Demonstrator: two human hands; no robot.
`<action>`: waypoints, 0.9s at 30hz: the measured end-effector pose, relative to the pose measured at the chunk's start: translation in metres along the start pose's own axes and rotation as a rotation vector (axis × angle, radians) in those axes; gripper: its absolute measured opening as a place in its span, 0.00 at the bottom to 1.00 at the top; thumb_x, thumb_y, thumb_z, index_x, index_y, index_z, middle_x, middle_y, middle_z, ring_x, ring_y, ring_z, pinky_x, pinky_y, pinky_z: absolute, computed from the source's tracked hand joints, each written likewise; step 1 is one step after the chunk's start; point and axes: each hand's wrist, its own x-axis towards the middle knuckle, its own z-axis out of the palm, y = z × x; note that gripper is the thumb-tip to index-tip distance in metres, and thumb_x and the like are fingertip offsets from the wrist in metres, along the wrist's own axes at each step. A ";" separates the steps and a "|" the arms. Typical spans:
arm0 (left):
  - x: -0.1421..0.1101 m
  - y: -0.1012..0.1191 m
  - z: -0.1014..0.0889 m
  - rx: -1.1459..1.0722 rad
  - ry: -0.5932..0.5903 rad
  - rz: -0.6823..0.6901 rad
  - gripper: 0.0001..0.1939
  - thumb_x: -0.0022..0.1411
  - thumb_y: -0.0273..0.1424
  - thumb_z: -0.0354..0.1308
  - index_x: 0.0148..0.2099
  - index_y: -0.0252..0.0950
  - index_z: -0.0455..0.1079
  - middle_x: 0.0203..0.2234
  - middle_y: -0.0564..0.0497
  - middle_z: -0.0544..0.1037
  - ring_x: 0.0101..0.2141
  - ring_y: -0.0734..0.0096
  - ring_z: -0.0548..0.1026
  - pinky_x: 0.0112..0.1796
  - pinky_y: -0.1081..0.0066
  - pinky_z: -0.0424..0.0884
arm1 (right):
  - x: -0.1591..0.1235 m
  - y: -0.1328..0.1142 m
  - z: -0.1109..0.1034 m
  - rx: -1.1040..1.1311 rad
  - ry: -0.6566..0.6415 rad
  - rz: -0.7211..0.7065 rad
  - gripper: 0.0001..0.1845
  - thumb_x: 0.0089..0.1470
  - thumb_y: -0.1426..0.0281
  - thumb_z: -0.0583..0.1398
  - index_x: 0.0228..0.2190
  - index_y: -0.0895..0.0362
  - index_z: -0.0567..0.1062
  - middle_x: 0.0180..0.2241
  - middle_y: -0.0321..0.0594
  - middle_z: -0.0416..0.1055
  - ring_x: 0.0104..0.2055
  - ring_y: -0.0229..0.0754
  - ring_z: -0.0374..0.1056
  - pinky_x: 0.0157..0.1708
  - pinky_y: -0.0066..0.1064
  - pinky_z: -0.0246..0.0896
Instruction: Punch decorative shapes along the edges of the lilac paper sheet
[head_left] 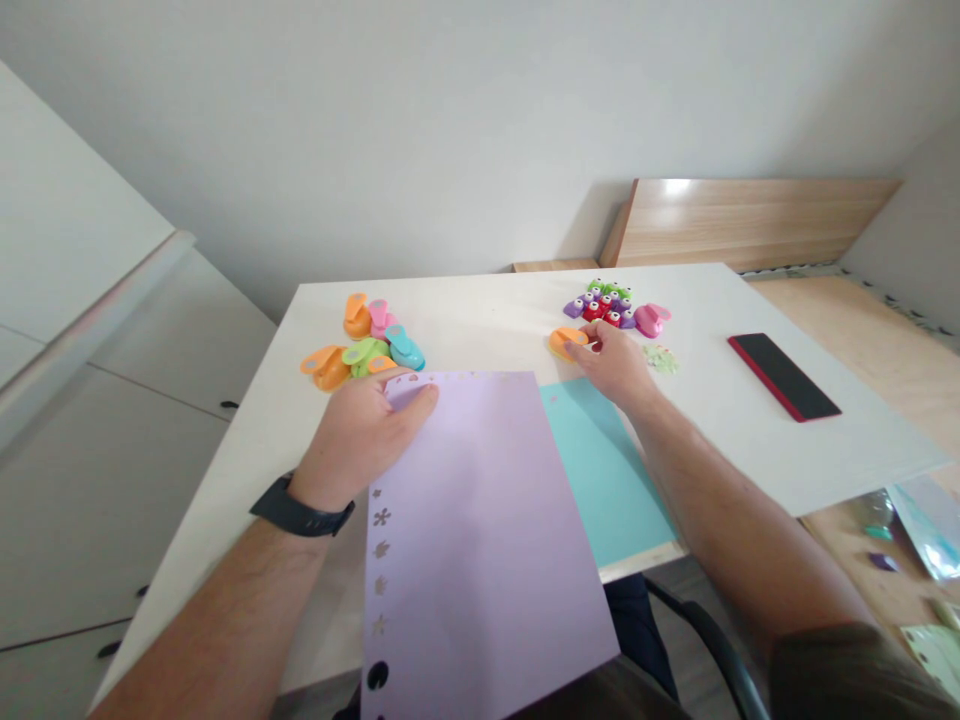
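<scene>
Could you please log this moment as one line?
left hand: holding lilac sheet; right hand: touching orange punch; teal sheet: on table

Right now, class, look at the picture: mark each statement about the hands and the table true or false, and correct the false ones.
1. The left hand holds the purple sheet. True.
2. The right hand is on a green punch. False: its fingers are on an orange punch.
3. Shapes are cut along the purple sheet's left edge. True.
4. The wristband is on the right wrist. False: it is on the left.
5. The black slab lies left of the teal sheet. False: it lies to its right.
</scene>
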 end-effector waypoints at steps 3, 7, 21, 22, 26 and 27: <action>0.000 0.000 0.000 0.035 -0.005 0.018 0.14 0.64 0.42 0.56 0.31 0.39 0.72 0.27 0.54 0.79 0.30 0.64 0.75 0.31 0.68 0.65 | -0.001 -0.002 -0.002 0.001 0.073 -0.056 0.20 0.51 0.56 0.66 0.41 0.57 0.76 0.41 0.45 0.77 0.38 0.46 0.69 0.39 0.37 0.62; 0.000 0.001 0.001 0.046 -0.029 0.023 0.15 0.65 0.42 0.55 0.29 0.40 0.70 0.25 0.54 0.78 0.30 0.65 0.75 0.31 0.68 0.64 | -0.009 -0.012 -0.018 0.006 0.161 -0.224 0.10 0.55 0.65 0.64 0.37 0.56 0.75 0.38 0.44 0.76 0.36 0.44 0.68 0.37 0.35 0.62; -0.001 0.003 0.001 0.031 -0.035 -0.021 0.15 0.64 0.44 0.56 0.30 0.41 0.71 0.26 0.54 0.79 0.31 0.63 0.76 0.32 0.67 0.66 | -0.023 -0.017 -0.021 -0.185 -0.499 -0.601 0.09 0.59 0.71 0.63 0.36 0.53 0.85 0.38 0.39 0.81 0.40 0.43 0.74 0.43 0.32 0.63; -0.001 0.003 0.001 0.028 -0.034 -0.020 0.14 0.64 0.43 0.56 0.30 0.41 0.71 0.26 0.54 0.79 0.31 0.63 0.76 0.32 0.67 0.66 | -0.023 -0.017 -0.021 -0.184 -0.498 -0.609 0.09 0.59 0.71 0.62 0.35 0.53 0.85 0.37 0.38 0.81 0.39 0.42 0.74 0.43 0.31 0.63; -0.001 0.002 0.002 0.032 -0.026 0.001 0.14 0.64 0.43 0.56 0.30 0.41 0.71 0.26 0.54 0.80 0.31 0.63 0.76 0.33 0.67 0.66 | -0.025 -0.019 -0.020 -0.192 -0.504 -0.614 0.10 0.58 0.74 0.60 0.33 0.53 0.84 0.35 0.37 0.81 0.38 0.42 0.73 0.42 0.31 0.62; -0.001 0.002 0.003 0.035 -0.024 0.001 0.14 0.64 0.43 0.56 0.30 0.41 0.71 0.26 0.54 0.80 0.31 0.62 0.76 0.33 0.67 0.66 | -0.025 -0.019 -0.020 -0.199 -0.506 -0.609 0.10 0.57 0.74 0.60 0.33 0.53 0.83 0.35 0.37 0.81 0.38 0.42 0.73 0.42 0.31 0.62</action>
